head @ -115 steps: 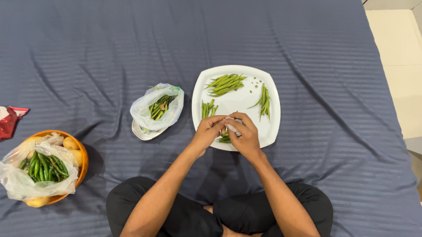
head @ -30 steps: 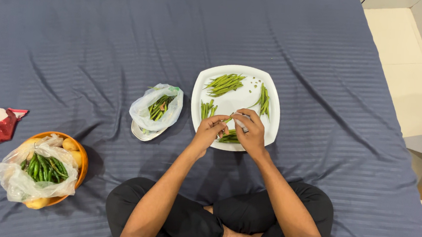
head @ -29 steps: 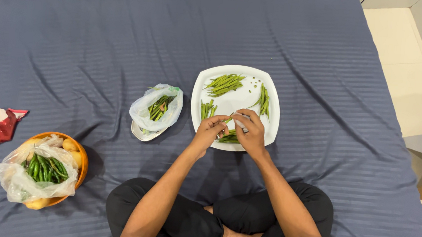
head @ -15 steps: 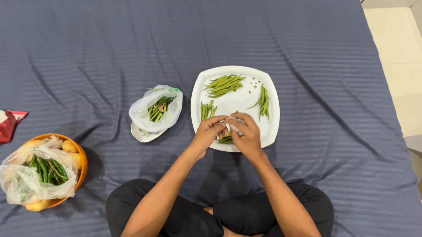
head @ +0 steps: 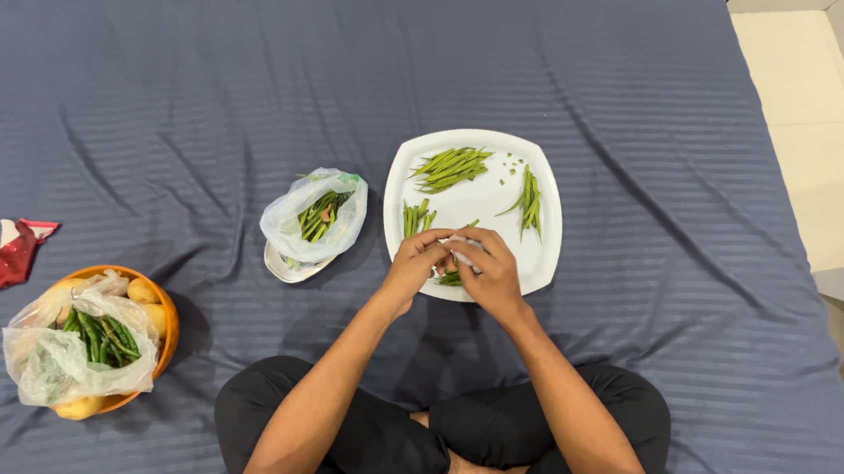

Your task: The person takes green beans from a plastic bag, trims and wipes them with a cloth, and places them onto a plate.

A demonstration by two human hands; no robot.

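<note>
You sit cross-legged on a bed (head: 603,101) covered by a blue striped sheet, and everything lies on it within arm's reach of your fingers. Straight beyond them is the white plate (head: 546,192), near enough that trimmed pieces can drop onto it. Well off to the left of your fingers, by your knee, an orange bowl (head: 167,319) holds a clear bag of green chillies (head: 98,337) and some potatoes. Just left of your fingers, a second smaller bag of beans (head: 318,214) rests on a small dish — probably the supply, kept close.

Your left hand (head: 414,261) and right hand (head: 484,272) meet over the plate's near edge, fingers of both pinched together on one green bean (head: 452,278). A small pale thing shows between your right fingers, but you cannot tell what it is. Beyond your fingers the plate carries three separate little heaps of beans (head: 450,167) — sorted apart, it seems. Far left of your fingers lies a crumpled red wrapper (head: 14,253).
</note>
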